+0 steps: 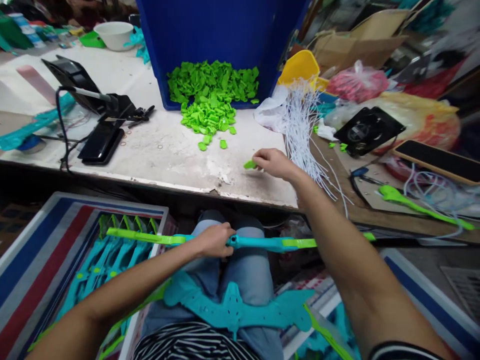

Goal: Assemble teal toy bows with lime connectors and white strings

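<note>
My left hand [216, 241] is wrapped around the middle of a long turquoise bar [262, 243] with lime-green end arms, held level above my knees. Between thumb and fingertips, my right hand [275, 162] pinches a small green plastic piece [249, 164] just above the table's front part. Similar green pieces [213, 107] spill in a heap from a tipped blue bin [221, 35], and a few lie loose in front of it. Across my lap rests a turquoise wing-shaped plastic part [234, 312], with green arms joined at its ends.
Left of my legs, a striped crate [71, 215] holds several turquoise and green assemblies; another striped crate [416, 285] is at right. On the table [165, 165] are a phone stand [101, 137], white strings [305, 130], a black fan [369, 130] and a phone [438, 160].
</note>
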The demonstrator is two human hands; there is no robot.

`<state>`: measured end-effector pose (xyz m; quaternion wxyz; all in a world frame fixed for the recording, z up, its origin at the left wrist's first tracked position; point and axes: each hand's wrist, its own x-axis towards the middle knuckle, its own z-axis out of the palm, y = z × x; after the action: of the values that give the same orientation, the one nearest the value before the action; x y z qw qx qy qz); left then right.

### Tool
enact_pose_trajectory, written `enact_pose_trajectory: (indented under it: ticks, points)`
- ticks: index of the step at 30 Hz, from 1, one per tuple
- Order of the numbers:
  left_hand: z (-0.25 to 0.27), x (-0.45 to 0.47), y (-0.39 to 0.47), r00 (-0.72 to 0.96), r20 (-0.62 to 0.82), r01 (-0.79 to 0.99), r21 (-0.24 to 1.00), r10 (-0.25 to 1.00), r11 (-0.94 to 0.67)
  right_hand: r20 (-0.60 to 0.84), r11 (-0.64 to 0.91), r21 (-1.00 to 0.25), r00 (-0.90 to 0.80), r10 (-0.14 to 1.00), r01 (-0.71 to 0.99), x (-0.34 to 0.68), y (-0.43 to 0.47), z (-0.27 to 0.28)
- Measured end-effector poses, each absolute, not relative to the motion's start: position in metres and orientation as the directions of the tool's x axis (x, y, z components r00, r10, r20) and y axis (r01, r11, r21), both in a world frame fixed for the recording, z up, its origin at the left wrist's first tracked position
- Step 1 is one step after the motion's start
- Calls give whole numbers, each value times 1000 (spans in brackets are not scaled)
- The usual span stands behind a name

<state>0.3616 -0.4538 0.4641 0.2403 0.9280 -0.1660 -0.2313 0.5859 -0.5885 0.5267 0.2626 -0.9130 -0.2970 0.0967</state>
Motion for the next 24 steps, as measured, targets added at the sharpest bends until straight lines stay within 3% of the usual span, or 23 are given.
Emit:
enact_pose_trajectory:
  ticks: [3, 7, 10, 13, 16, 19, 21, 24]
  points:
    - [467, 385, -449, 707, -490, -129, 619, -510, -775, -168, -757, -427, 779, 604, 495, 573, -605, 535]
    - [450, 405, -446, 619, -532, 2, 736, -577, -677, 19, -791, -295, 831, 557, 537, 554, -612, 520]
    - [437, 408, -444, 637, -501, 61, 791, -586, -609, 178, -734, -313, 796, 579, 603, 543, -618, 504]
    - [431, 408, -440, 654, -490, 98, 810, -576, -578, 235, -651, -294, 713, 660, 700, 533, -625, 497]
    - [430, 408, -438, 655, -496, 142, 822, -570, -551, 347, -606, -315, 683, 642, 730, 511, -629, 495]
    - [428, 409, -437, 670, -500, 171, 823, -549, -541, 468, -468, -402, 616, 634, 787, 462, -633, 486]
    - [426, 408, -438, 680, -502, 178, 820, -534, -545, 466, -370, -443, 562, 684, 817, 422, -638, 472]
    - [422, 408, -440, 703, -505, 186, 810, -501, -556, 408, -376, -425, 545, 733, 823, 374, -646, 441]
